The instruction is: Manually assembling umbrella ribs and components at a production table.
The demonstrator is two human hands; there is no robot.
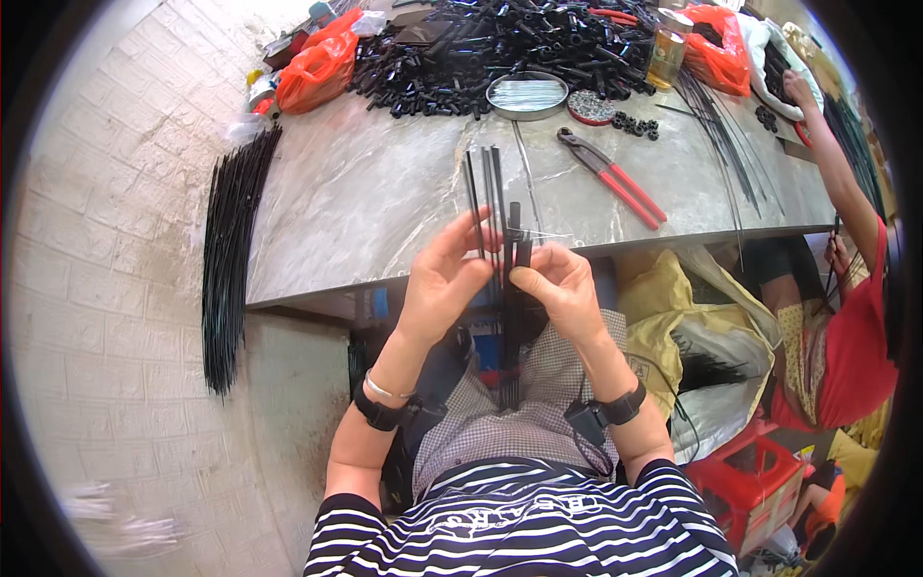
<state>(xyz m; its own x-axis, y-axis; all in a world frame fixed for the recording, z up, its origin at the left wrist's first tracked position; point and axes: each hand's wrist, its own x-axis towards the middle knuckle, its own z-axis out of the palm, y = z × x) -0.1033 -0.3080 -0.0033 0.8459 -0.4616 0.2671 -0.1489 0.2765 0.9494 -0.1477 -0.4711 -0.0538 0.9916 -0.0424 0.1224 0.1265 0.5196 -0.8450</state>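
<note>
White brick wall (106, 269) flanks grey tabletop (385, 183); hands (444, 276) hold rods (511, 317).

Workshop, heaped black parts (519, 43), red-handled cutters (596, 164), grey worktable (375, 183)

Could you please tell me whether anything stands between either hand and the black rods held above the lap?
Nothing visible does: the left hand and the right hand both have a bare-fingered grip on the black rods, one from each side.
</note>
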